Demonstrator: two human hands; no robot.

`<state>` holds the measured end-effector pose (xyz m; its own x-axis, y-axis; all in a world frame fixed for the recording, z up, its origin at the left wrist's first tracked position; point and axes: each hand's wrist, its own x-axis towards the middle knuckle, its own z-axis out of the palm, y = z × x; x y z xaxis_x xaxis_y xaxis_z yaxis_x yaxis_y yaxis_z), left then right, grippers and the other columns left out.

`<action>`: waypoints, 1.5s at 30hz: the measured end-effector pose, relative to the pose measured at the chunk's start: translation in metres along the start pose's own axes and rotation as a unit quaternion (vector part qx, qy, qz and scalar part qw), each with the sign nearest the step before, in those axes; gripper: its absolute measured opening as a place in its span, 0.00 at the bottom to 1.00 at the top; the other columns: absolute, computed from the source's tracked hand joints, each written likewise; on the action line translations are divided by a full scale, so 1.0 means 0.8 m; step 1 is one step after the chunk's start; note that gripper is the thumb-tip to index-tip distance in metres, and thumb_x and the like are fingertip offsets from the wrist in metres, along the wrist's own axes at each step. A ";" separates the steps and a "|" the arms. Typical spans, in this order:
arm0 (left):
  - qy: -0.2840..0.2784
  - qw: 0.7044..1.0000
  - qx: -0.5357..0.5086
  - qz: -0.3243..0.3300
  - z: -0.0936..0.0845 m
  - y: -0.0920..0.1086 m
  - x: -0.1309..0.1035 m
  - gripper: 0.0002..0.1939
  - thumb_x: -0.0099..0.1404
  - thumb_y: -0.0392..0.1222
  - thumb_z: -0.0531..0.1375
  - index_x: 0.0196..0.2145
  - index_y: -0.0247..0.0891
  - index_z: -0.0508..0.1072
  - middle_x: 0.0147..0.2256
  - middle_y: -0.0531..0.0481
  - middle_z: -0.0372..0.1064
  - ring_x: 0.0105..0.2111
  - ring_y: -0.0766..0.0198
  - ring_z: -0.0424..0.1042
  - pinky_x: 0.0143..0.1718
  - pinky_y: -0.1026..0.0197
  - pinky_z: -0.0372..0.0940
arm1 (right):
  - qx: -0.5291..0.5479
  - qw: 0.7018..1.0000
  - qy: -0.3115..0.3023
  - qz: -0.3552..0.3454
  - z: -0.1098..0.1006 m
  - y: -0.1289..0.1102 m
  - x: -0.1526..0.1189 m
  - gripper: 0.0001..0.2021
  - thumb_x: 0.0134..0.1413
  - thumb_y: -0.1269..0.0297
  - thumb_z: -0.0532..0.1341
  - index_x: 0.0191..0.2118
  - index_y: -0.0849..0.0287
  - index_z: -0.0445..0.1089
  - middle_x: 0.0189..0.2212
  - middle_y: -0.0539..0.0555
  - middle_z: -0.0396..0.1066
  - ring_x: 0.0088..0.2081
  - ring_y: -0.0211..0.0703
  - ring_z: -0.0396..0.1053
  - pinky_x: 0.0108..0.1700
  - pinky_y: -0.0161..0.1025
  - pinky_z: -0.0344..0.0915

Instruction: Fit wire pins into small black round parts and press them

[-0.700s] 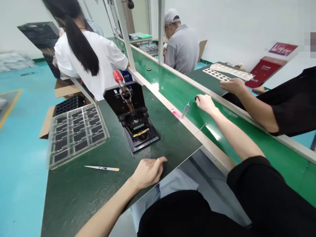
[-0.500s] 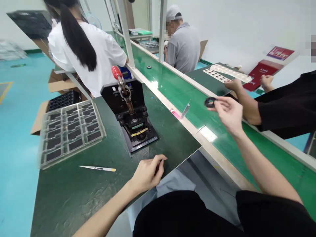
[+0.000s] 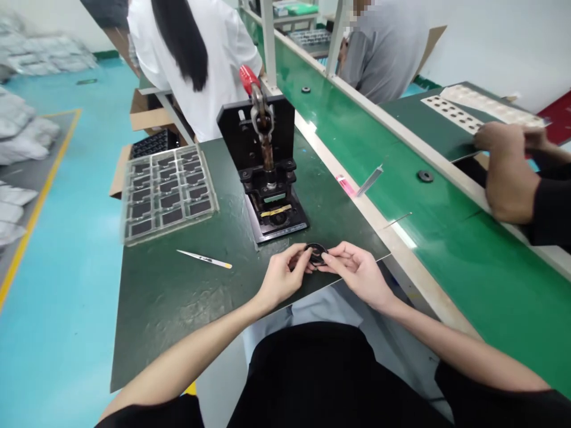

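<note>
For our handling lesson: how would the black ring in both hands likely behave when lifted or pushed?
The black ring is probably stiff, looking round between left hand and right hand. Likely light: fingertips pinch it. Being circular, it could roll if stood on edge.

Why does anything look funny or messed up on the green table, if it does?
One thing: a creased-looking patch on the green tabletop, on the near side of the tweezers. It looks odd because the surface around it seems smoother. I can't tell whether it's damage. Nothing else stands out.
</note>
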<state>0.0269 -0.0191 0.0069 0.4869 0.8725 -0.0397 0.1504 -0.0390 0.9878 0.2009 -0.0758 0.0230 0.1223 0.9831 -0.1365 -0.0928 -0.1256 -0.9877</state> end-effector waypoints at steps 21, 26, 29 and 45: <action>-0.127 0.823 0.539 0.128 -0.060 0.035 0.005 0.21 0.78 0.39 0.44 0.60 0.30 0.67 0.51 0.35 0.70 0.44 0.52 0.78 0.42 0.50 0.77 | -0.467 0.852 0.188 -0.144 -0.160 0.005 0.030 0.24 0.61 0.39 0.60 0.39 0.58 0.76 0.27 0.55 0.77 0.24 0.42 0.71 0.26 0.38 0.69; -0.109 0.843 0.501 0.164 -0.065 0.030 -0.003 0.28 0.74 0.58 0.56 0.60 0.33 0.66 0.53 0.38 0.72 0.53 0.48 0.75 0.48 0.48 0.76 | -0.496 0.801 0.232 -0.240 -0.156 -0.012 0.028 0.19 0.65 0.48 0.58 0.33 0.57 0.75 0.28 0.57 0.79 0.25 0.44 0.75 0.29 0.41 0.74; -0.111 0.850 0.483 0.176 -0.069 0.020 -0.007 0.32 0.69 0.60 0.62 0.59 0.34 0.65 0.52 0.39 0.74 0.53 0.48 0.74 0.48 0.50 0.75 | -0.430 0.813 0.272 -0.283 -0.126 -0.037 0.028 0.15 0.64 0.52 0.62 0.34 0.58 0.76 0.29 0.56 0.78 0.22 0.41 0.73 0.26 0.40 0.73; -0.053 0.887 0.363 0.279 -0.057 -0.025 -0.003 0.26 0.70 0.56 0.63 0.55 0.34 0.66 0.45 0.42 0.74 0.48 0.54 0.73 0.51 0.53 0.73 | -0.300 0.902 -0.020 -0.311 0.062 -0.001 0.183 0.22 0.63 0.46 0.63 0.24 0.57 0.67 0.19 0.49 0.69 0.20 0.34 0.59 0.25 0.36 0.57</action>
<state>-0.0168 0.0018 -0.0059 0.7331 0.5687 0.3731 0.3563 -0.7884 0.5016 0.1696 0.0753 0.0074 -0.0707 0.8910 0.4485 0.5337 0.4136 -0.7376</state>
